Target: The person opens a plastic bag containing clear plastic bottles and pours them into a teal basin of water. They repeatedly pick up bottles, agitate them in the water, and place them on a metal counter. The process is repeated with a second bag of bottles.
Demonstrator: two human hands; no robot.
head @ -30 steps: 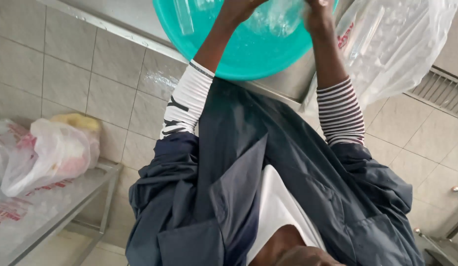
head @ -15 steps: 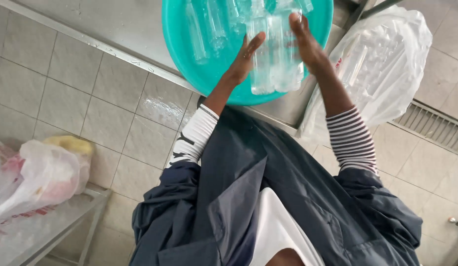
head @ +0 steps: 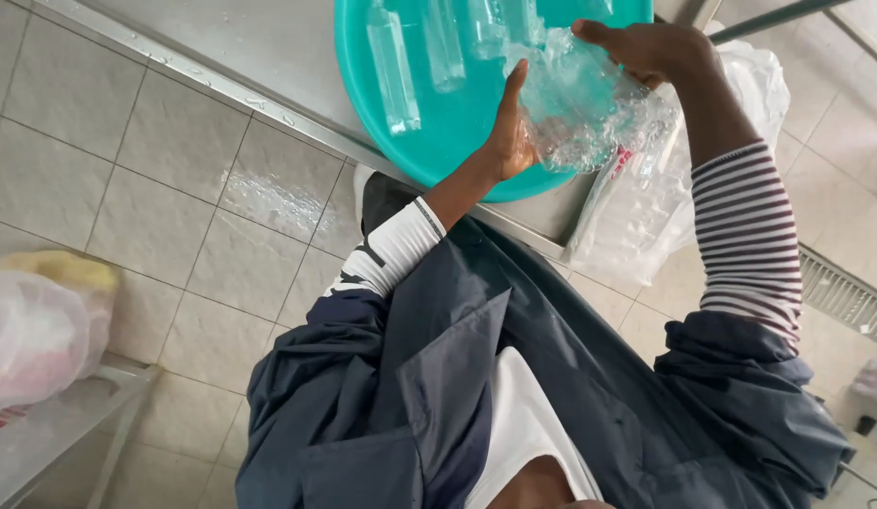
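The left hand (head: 510, 139) is nearly flat, fingers straight and together, its palm pressed against the near side of a clump of clear plastic bottles (head: 580, 108); the thumb is hidden behind the hand, so how far it wraps cannot be told. The right hand (head: 650, 47) is curved over the far side of the same clump, fingers bent and spread along the top, thumb reaching toward the left; between them the two hands squeeze the bottles, which are wet and glinting, with water breaking off them. The clump sits over the right part of a round turquoise basin (head: 438, 141), partly past its rim; more clear bottles (head: 393, 71) lie loose inside the basin, well apart from the hands. The basin rests on a steel counter (head: 221, 47) with a raised wet edge. Just right of the basin, under the right forearm, a clear plastic bag (head: 646, 203) hangs down off the counter's edge. Both sleeves are striped beneath a dark blue coat (head: 438, 377); below lies a tiled floor (head: 127, 170), and at far left a pale bag (head: 33, 330) sits on a low steel shelf (head: 61, 434).
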